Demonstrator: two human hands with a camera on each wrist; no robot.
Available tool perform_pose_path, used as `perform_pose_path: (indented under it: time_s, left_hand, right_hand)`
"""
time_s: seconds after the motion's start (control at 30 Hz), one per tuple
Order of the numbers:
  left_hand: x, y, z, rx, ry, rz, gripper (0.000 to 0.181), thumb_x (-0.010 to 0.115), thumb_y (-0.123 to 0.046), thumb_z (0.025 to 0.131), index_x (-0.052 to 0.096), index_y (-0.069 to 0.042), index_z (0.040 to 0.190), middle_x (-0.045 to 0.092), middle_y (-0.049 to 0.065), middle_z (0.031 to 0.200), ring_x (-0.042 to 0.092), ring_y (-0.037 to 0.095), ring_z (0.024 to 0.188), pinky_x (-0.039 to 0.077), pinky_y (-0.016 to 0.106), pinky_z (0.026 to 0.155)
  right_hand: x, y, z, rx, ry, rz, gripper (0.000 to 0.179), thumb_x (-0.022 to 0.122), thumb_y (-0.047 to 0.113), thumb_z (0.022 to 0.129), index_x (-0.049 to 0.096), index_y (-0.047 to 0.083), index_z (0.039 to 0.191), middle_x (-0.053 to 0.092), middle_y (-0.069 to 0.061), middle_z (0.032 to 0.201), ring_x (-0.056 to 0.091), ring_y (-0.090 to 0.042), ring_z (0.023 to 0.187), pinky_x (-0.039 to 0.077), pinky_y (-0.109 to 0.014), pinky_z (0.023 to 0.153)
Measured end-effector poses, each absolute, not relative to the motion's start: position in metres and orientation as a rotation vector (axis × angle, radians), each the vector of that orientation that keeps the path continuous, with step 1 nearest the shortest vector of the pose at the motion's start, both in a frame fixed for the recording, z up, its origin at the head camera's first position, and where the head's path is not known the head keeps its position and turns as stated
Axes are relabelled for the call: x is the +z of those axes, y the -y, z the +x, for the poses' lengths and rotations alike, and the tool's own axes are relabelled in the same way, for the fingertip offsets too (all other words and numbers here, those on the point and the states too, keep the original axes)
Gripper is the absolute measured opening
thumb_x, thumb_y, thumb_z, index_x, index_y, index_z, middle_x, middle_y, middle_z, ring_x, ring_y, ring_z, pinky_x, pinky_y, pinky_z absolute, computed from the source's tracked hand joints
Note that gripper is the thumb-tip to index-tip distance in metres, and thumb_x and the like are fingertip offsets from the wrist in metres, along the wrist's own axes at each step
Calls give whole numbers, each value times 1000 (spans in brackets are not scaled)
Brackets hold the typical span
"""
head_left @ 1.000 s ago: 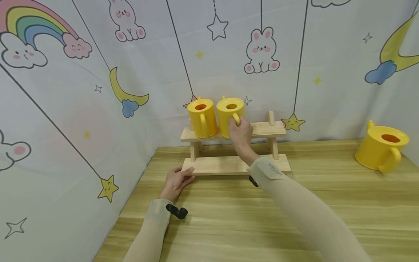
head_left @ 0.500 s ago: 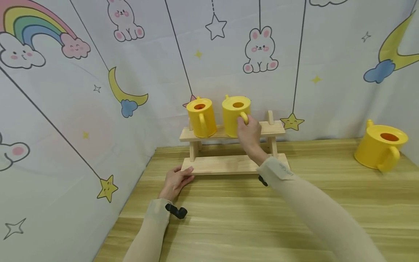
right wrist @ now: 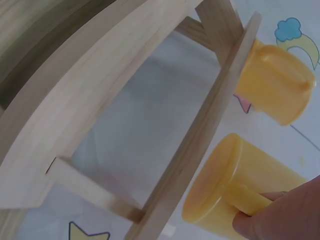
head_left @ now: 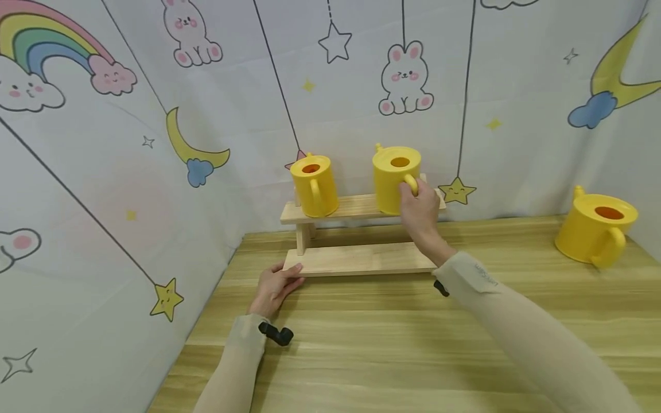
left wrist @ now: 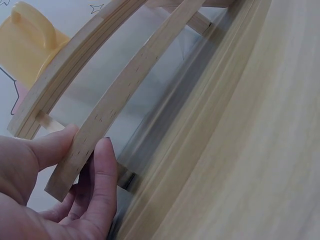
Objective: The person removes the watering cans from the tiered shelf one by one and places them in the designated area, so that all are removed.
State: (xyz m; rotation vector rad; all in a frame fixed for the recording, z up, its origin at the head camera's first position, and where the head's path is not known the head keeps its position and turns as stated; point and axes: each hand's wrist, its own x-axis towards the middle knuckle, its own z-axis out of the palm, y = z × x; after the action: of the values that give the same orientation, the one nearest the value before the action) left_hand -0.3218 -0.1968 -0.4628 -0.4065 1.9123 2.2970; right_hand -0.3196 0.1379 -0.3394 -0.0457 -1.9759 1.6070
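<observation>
My right hand [head_left: 420,207] grips the handle of a yellow watering can [head_left: 389,182] over the right part of the upper shelf. In the right wrist view this watering can [right wrist: 220,172] shows its underside, with a gap between it and the shelf edge. A second yellow watering can [head_left: 316,186] stands at the upper shelf's left end, handle toward me. My left hand [head_left: 273,288] pinches the lower board's left front corner of the two-tier wooden stand [head_left: 356,259]. In the left wrist view, the thumb lies over the board [left wrist: 95,122] and fingers curl beneath.
A third yellow watering can [head_left: 594,229] stands on the wood-grain table [head_left: 361,338] at the far right. Behind the stand hangs a white cloth [head_left: 248,74] printed with rabbits, stars and moons. Another cloth wall runs along the left table edge.
My right hand has carried its watering can rightward along the upper shelf, away from the other can, and slightly up. My left hand stays on the stand. The head view has shifted slightly.
</observation>
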Motion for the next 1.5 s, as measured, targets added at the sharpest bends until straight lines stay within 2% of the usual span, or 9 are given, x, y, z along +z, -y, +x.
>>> perform_pose_path:
  time_s: [0.2,0.57,0.7,1.0,1.5]
  left_hand:
    - [-464,197,-321,2293,-1912,-413,70,72,0,104,35,11,162,56,20,134,72,7,81,68,18,82]
    - [-462,200,-318,2292,-1910,-419,70,71,-1,105,33,11,163,52,21,138,73,6,80,68,17,82]
    - [-462,201,-318,2285,-1918,-417,71,71,-1,105,33,12,163,53,21,137,74,6,80,68,17,82]
    - [-462,200,-317,2285,-1909,-425,71,71,-1,105,33,10,164,51,21,140,72,7,83,68,17,84]
    - [-461,194,-321,2278,-1905,-421,73,68,0,106,28,7,167,50,20,143,74,6,88,68,17,86]
  right_hand:
    - [-340,-159,-306,1597,1971,-89,33,53,20,105,46,15,73,45,5,66,46,-12,60,36,-21,49]
    - [-341,-200,-283,1552,1943,-117,34,49,24,108,46,13,76,42,9,61,43,-10,55,35,-21,47]
    - [-345,-219,-278,1552,1915,-188,34,50,25,108,47,12,76,44,9,63,41,-9,55,34,-21,47]
    - [-359,-266,-269,1523,1894,-355,36,51,27,109,49,12,76,47,13,62,40,-7,53,33,-20,46]
    - [-394,-330,-260,1479,1896,-575,38,52,27,107,45,10,74,37,12,58,36,-8,52,30,-21,44]
